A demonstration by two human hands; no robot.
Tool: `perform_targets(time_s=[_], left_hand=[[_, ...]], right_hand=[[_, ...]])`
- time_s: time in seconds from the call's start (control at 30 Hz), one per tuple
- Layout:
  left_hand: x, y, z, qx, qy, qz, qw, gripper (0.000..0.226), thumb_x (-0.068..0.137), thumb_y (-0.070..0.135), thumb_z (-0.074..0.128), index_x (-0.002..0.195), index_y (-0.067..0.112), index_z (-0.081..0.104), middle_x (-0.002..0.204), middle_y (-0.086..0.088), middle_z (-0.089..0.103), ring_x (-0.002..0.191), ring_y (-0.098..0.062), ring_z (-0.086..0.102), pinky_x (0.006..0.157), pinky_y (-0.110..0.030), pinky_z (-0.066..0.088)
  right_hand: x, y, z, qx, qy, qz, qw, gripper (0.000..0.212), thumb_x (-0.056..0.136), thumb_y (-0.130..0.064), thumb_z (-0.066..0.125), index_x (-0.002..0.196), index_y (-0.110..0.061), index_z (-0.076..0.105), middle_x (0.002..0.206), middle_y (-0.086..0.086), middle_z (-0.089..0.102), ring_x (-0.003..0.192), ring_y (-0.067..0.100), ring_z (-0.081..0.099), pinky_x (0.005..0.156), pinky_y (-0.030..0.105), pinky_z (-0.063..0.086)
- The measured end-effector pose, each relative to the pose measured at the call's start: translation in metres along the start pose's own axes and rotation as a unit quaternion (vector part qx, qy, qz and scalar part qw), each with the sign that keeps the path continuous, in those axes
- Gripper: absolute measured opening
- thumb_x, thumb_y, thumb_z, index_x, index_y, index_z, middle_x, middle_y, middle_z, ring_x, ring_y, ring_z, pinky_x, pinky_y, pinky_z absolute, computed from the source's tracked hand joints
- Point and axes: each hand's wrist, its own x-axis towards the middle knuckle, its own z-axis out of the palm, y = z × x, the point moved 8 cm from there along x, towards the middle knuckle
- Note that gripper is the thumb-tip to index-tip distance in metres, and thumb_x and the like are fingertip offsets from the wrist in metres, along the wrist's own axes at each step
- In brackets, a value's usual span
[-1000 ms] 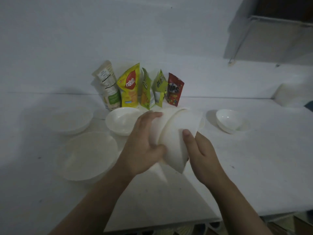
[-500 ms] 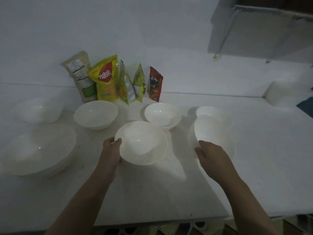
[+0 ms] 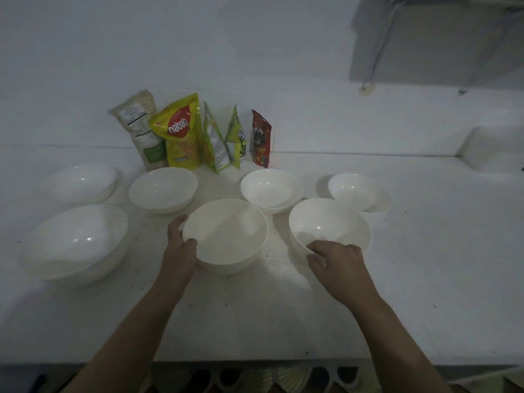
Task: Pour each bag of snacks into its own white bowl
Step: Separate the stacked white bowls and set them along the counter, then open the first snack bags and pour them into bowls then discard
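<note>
On the white worktop [image 3: 425, 279] the person's left hand [image 3: 178, 251] grips the near-left side of the near-centre bowl [image 3: 226, 236], thumb hooked over the rim and fingers [image 3: 177, 224] curled round the outer wall. The right hand [image 3: 337, 259] rests on the near rim of the near-right bowl [image 3: 329, 222]; its fingers are loosely bent over the edge, touching the bowl rather than clamping it.

Five more white bowls stand around them: a large bowl [image 3: 76, 239] at the near left, a far-left bowl [image 3: 82, 181] beyond it, a mid-left bowl [image 3: 163, 188], a mid-right bowl [image 3: 270, 188] just beyond the two handled bowls, and a small bowl [image 3: 354, 191] at the far right. All look empty.

The snack bags stand upright in a row against the far wall, behind the bowls: a pale bag [image 3: 139, 129] at the left, a yellow Nabati bag [image 3: 181, 131] just beside it, two green bags [image 3: 215, 143] [image 3: 236, 140] leaning together, and a red bag [image 3: 261, 140] at the right end. Whether any bag is opened cannot be told.
</note>
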Motion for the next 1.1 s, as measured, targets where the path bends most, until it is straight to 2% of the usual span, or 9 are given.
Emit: perform_targets(time_s=[0.13, 0.3, 0.37, 0.47, 0.57, 0.7, 0.8, 0.9, 1.1], left_hand=[[0.006, 0.004, -0.005, 0.0, 0.027, 0.03, 0.999, 0.056, 0.094, 0.01, 0.037, 0.143, 0.036, 0.027, 0.131, -0.004, 0.05, 0.114, -0.027, 0.048, 0.099, -0.043, 0.041], [0.016, 0.003, -0.009, 0.014, 0.032, 0.045, 0.998, 0.042, 0.098, 0.01, 0.041, 0.134, 0.032, 0.041, 0.129, -0.002, 0.05, 0.114, -0.025, 0.049, 0.092, -0.037, 0.041], [0.016, 0.004, -0.007, 0.049, 0.02, 0.06, 0.997, 0.033, 0.097, 0.014, 0.048, 0.127, 0.028, 0.053, 0.13, -0.001, 0.049, 0.119, -0.025, 0.047, 0.095, -0.035, 0.039], [0.009, 0.026, -0.004, 0.134, 0.048, 0.174, 0.974, 0.03, 0.093, 0.012, 0.057, 0.123, 0.016, 0.06, 0.137, -0.008, 0.046, 0.134, -0.028, 0.038, 0.11, -0.035, 0.028], [0.003, 0.054, -0.005, 0.18, 0.05, 0.263, 0.947, 0.031, 0.091, 0.007, 0.06, 0.121, 0.015, 0.061, 0.145, -0.01, 0.043, 0.139, -0.025, 0.033, 0.112, -0.02, 0.017], [0.006, 0.091, -0.023, 0.099, 0.021, 0.3, 0.949, 0.025, 0.091, 0.021, 0.05, 0.115, 0.025, 0.059, 0.133, 0.003, 0.051, 0.131, -0.016, 0.043, 0.11, -0.035, 0.033], [0.018, 0.11, -0.051, 0.049, 0.05, 0.266, 0.961, 0.02, 0.097, 0.017, 0.049, 0.109, 0.029, 0.06, 0.123, 0.003, 0.057, 0.117, -0.012, 0.053, 0.098, -0.025, 0.039], [0.036, 0.12, -0.082, 0.014, 0.066, 0.237, 0.969, 0.019, 0.097, 0.017, 0.049, 0.105, 0.027, 0.063, 0.113, 0.001, 0.063, 0.102, -0.011, 0.058, 0.092, -0.031, 0.047], [0.086, 0.141, -0.148, -0.057, 0.062, 0.186, 0.979, 0.016, 0.098, 0.011, 0.047, 0.1, 0.015, 0.062, 0.095, 0.005, 0.064, 0.093, -0.017, 0.06, 0.087, -0.041, 0.05]], right_hand=[[-0.003, 0.001, 0.002, 0.003, -0.011, 0.003, 1.0, 0.019, 0.095, -0.024, 0.052, 0.099, -0.025, 0.07, 0.091, -0.006, 0.071, 0.089, 0.015, 0.065, 0.078, 0.03, 0.029], [-0.003, -0.002, 0.0, 0.064, -0.025, 0.001, 0.998, 0.017, 0.092, -0.035, 0.063, 0.107, -0.031, 0.069, 0.1, -0.018, 0.064, 0.089, 0.005, 0.06, 0.097, 0.037, 0.043], [-0.002, -0.007, -0.007, 0.098, -0.001, -0.015, 0.995, 0.018, 0.091, -0.038, 0.065, 0.108, -0.031, 0.068, 0.103, -0.022, 0.058, 0.084, -0.003, 0.054, 0.093, 0.034, 0.044], [0.002, -0.022, -0.021, 0.153, 0.058, -0.051, 0.985, 0.013, 0.095, -0.032, 0.061, 0.105, -0.028, 0.068, 0.106, -0.018, 0.058, 0.085, -0.006, 0.054, 0.082, 0.017, 0.042], [0.016, -0.045, -0.028, 0.208, 0.1, -0.069, 0.971, 0.014, 0.098, -0.022, 0.057, 0.105, -0.024, 0.068, 0.106, -0.012, 0.059, 0.087, -0.008, 0.055, 0.075, 0.002, 0.037], [0.049, -0.096, -0.029, 0.287, 0.128, -0.091, 0.945, 0.016, 0.1, -0.017, 0.053, 0.107, -0.019, 0.067, 0.102, -0.013, 0.06, 0.087, -0.008, 0.055, 0.074, 0.002, 0.037], [0.079, -0.144, -0.025, 0.309, 0.108, -0.114, 0.938, 0.019, 0.102, -0.019, 0.05, 0.11, -0.016, 0.066, 0.101, -0.01, 0.062, 0.082, -0.001, 0.053, 0.072, 0.002, 0.037], [0.109, -0.188, -0.023, 0.337, 0.099, -0.119, 0.929, 0.018, 0.101, -0.022, 0.05, 0.106, -0.016, 0.066, 0.095, -0.008, 0.064, 0.083, 0.008, 0.057, 0.067, 0.008, 0.04], [0.177, -0.278, -0.003, 0.323, 0.095, -0.143, 0.931, 0.023, 0.103, -0.024, 0.046, 0.084, -0.015, 0.055, 0.076, 0.008, 0.063, 0.072, 0.025, 0.058, 0.066, 0.041, 0.043]])
